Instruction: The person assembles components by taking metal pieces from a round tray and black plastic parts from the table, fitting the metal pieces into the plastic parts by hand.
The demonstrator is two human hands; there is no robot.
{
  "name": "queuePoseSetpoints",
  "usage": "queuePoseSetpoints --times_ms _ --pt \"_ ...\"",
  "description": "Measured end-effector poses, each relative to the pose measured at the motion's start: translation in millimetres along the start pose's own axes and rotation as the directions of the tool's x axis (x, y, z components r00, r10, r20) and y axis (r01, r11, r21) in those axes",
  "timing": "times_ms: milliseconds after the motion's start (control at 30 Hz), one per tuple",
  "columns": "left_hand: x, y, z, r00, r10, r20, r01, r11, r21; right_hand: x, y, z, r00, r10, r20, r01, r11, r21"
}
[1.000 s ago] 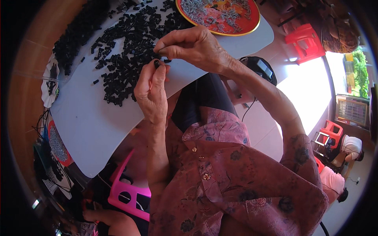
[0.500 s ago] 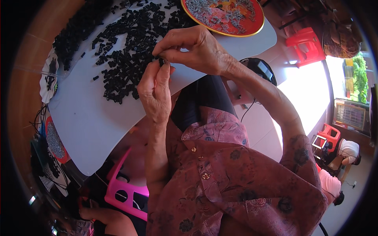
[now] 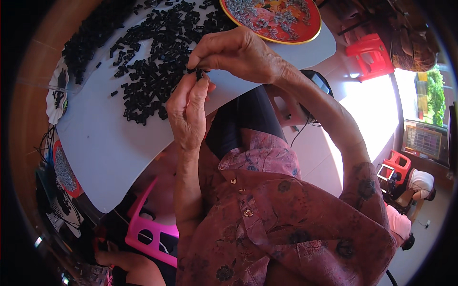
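Between the thumb and fingers of my left hand (image 3: 187,107) a small black plastic part (image 3: 199,75) is pinched upright. My right hand (image 3: 238,53) comes over it from the right, thumb and fingertips pressed together at the part's top; whatever else they pinch is too small to make out. A big heap of similar black plastic parts (image 3: 157,71) spreads over the white table (image 3: 109,157) just beyond my hands. At the far right of the table sits a round red tray (image 3: 312,31) with a gold rim, bearing many small silvery metal pieces (image 3: 286,21).
A white scalloped dish (image 3: 55,112) with black parts lies at the table's left edge, near a red tray of metal pieces (image 3: 64,171). A pink stool (image 3: 152,233) and a person's bare leg (image 3: 138,269) are at lower left. Red stools (image 3: 369,55) stand to the right.
My two hands stay together with fingertips slightly shifted. The right hand has lifted a little, and more of the black part shows above the left fingers.
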State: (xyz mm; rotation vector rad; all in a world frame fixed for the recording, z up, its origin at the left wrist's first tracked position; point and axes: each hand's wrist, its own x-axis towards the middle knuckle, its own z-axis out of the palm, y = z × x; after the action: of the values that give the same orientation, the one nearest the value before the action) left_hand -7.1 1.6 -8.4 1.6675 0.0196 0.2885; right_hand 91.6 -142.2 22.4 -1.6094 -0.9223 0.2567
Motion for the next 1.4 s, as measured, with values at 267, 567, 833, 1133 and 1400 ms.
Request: queuePoseSetpoints --times_ms 267,567,833,1133,1400 --pt "-1 0 -4 0.989 -0.104 0.101 0.122 0.973 -0.196 -5 6 4 0.992 -0.125 -0.032 0.128 0.989 0.076" --pt "1 0 -11 0.937 -0.224 0.267 0.326 0.833 -0.446 -16 8 12 0.956 -0.272 -0.113 0.256 0.957 -0.136" --pt "4 1 -8 0.951 -0.228 0.207 0.299 0.845 -0.443 -18 1 9 0.985 -0.163 -0.051 0.159 0.984 -0.079" --pt "6 2 -1 0.954 -0.273 0.126 0.299 0.814 -0.498 -16 -1 15 0.970 -0.242 -0.020 0.214 0.893 -0.396" --pt "2 -3 4 0.957 -0.290 -0.021 0.254 0.871 -0.421 -18 2 26 0.949 -0.297 -0.106 0.216 0.857 -0.469"
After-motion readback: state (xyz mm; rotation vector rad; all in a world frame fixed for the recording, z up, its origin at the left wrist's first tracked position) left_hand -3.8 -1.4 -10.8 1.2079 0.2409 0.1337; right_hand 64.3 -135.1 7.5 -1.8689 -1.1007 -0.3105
